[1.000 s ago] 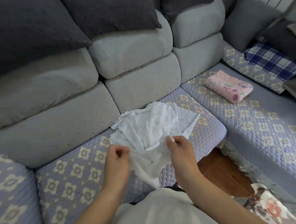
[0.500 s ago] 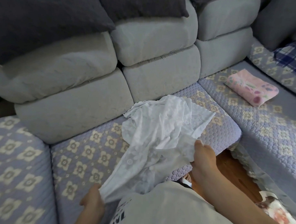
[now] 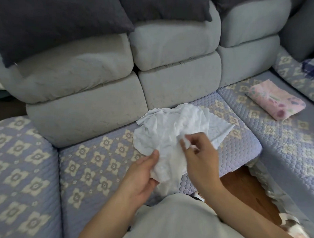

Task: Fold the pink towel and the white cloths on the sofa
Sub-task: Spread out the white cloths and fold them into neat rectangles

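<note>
A: Where is the white cloth lying?
B: Crumpled on the sofa seat, its near end bunching in the left hand, which is gripping it.
A: And the right hand?
B: Pinching a fold. The pink towel is sitting folded on the right (well apart).

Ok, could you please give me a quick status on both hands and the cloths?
Left hand and right hand both pinching the crumpled white cloth on the quilted sofa seat. Pink floral towel already folded, right. Nothing in the way.
</note>
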### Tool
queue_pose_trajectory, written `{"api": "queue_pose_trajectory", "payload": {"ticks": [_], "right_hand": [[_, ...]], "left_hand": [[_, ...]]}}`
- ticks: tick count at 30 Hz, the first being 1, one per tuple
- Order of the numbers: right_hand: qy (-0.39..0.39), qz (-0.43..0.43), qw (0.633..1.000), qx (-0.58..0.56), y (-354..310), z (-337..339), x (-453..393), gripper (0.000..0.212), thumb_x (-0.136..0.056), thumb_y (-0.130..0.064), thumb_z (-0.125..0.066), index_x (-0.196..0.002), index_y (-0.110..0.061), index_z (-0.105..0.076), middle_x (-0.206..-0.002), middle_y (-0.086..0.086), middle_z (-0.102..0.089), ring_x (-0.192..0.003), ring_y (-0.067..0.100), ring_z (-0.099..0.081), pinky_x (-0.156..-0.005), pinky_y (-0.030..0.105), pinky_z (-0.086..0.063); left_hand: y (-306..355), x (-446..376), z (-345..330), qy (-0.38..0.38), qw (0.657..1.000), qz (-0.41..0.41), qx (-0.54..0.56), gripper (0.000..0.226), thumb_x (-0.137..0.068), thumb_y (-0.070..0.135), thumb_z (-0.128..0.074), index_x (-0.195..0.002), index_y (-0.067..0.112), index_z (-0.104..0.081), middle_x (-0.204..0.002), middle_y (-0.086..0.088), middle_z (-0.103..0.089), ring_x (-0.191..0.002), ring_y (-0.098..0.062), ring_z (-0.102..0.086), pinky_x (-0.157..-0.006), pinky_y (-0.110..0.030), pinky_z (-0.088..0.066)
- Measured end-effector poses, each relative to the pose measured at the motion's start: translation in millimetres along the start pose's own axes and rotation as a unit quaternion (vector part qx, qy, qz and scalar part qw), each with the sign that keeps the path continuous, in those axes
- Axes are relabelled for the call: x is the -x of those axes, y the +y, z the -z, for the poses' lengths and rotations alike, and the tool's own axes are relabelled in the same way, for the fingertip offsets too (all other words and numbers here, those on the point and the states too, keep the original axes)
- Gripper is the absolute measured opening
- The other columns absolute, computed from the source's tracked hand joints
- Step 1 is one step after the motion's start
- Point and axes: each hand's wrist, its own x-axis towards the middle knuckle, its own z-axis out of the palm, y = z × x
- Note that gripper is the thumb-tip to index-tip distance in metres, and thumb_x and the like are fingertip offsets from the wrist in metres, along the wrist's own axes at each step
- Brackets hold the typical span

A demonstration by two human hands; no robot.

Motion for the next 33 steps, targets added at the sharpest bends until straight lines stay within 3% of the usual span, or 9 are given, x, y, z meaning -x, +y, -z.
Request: {"api": "queue_pose_trajectory", "payload": {"ticks": [3,9,12,19,22,26,28,31,33], "right_hand": [[-0.093,0.056,0.992,0.059,15.9,-4.2,12.6,0.021,-0.09,-0.002,-0.066,-0.094,-0.023,-0.071,-0.095,-0.02,-0.07,-0.093,0.0,-0.066,-0.079,0.014,-0.048],[-0.092,0.228,0.964,0.104,33.2,8.3,17.8,0.027,-0.077,0.009,-0.065,-0.091,-0.013,-0.072,-0.101,-0.014,-0.068,-0.099,0.002,-0.064,-0.083,0.02,-0.052],[-0.132,0.315,0.933,0.116,35.1,12.3,18.3,0.019,-0.077,0.012,-0.065,-0.085,-0.004,-0.069,-0.1,-0.003,-0.069,-0.098,0.016,-0.064,-0.08,0.03,-0.053],[-0.168,0.372,0.898,0.164,38.6,17.5,18.8,0.007,-0.094,-0.007,-0.069,-0.091,-0.005,-0.074,-0.1,0.002,-0.068,-0.102,0.024,-0.06,-0.086,0.035,-0.051],[-0.216,0.317,0.916,0.119,40.2,28.9,22.2,0.017,-0.098,-0.018,-0.064,-0.106,-0.009,-0.076,-0.12,-0.001,-0.067,-0.125,0.019,-0.055,-0.103,0.031,-0.046],[-0.082,0.068,0.991,-0.082,43.4,54.9,21.5,0.039,-0.086,-0.01,-0.054,-0.117,-0.028,-0.07,-0.129,-0.01,-0.063,-0.124,0.015,-0.059,-0.103,0.036,-0.05],[-0.109,-0.023,0.993,-0.039,53.8,61.1,17.8,0.047,-0.087,-0.015,-0.06,-0.126,-0.041,-0.058,-0.13,-0.021,-0.059,-0.125,-0.001,-0.053,-0.108,0.031,-0.045],[-0.231,-0.026,0.967,0.106,77.1,48.7,17.9,0.08,-0.084,-0.03,-0.077,-0.149,-0.041,-0.032,-0.143,-0.027,-0.042,-0.134,-0.01,-0.036,-0.107,0.01,-0.032],[-0.221,-0.019,0.971,0.09,76.8,35.6,14.0,0.083,-0.078,-0.038,-0.079,-0.147,-0.044,-0.033,-0.14,-0.031,-0.044,-0.132,-0.009,-0.039,-0.101,0.007,-0.032]], "left_hand": [[3.8,5.6,-16.5,-0.008,1.0,0.013,-0.025,0.034,-0.103,0.025,-0.054,-0.116,-0.001,-0.071,-0.114,-0.019,-0.073,-0.106,-0.031,-0.071,-0.083,-0.039,-0.059],[4.1,3.9,-22.9,0.016,0.997,0.047,-0.059,0.025,-0.101,0.023,-0.057,-0.097,0.003,-0.071,-0.092,-0.015,-0.076,-0.076,-0.023,-0.073,-0.068,-0.036,-0.059],[3.5,2.6,-26.9,0.005,0.997,0.055,-0.051,0.027,-0.101,0.024,-0.057,-0.091,0.003,-0.07,-0.077,-0.012,-0.071,-0.064,-0.021,-0.068,-0.061,-0.032,-0.058],[3.6,-4.5,-31.2,-0.03,0.996,0.056,-0.059,0.011,-0.094,0.008,-0.065,-0.087,0.002,-0.068,-0.068,-0.008,-0.063,-0.058,-0.015,-0.06,-0.052,-0.026,-0.052],[9.3,-9.5,-29.7,-0.019,0.996,0.035,-0.075,0.013,-0.096,0.006,-0.063,-0.103,-0.004,-0.064,-0.082,-0.015,-0.069,-0.066,-0.02,-0.066,-0.055,-0.029,-0.056],[20.5,-11.5,-35.8,0.003,0.991,-0.005,-0.133,0.015,-0.102,0.005,-0.053,-0.108,-0.002,-0.065,-0.105,-0.019,-0.075,-0.086,-0.028,-0.074,-0.063,-0.036,-0.06],[28.2,-8.7,-46.7,-0.003,0.981,-0.046,-0.186,0.014,-0.102,0.006,-0.054,-0.113,0.002,-0.061,-0.109,-0.02,-0.072,-0.09,-0.032,-0.074,-0.065,-0.04,-0.061],[43.3,-3.3,-70.3,-0.02,0.952,-0.121,-0.282,0.035,-0.096,-0.001,-0.061,-0.12,0.022,-0.05,-0.109,-0.022,-0.069,-0.091,-0.035,-0.074,-0.076,-0.049,-0.062],[57.2,1.5,-88.9,-0.059,0.938,-0.153,-0.305,0.05,-0.093,-0.008,-0.061,-0.12,0.032,-0.048,-0.104,-0.021,-0.071,-0.091,-0.035,-0.074,-0.082,-0.053,-0.061]]}}
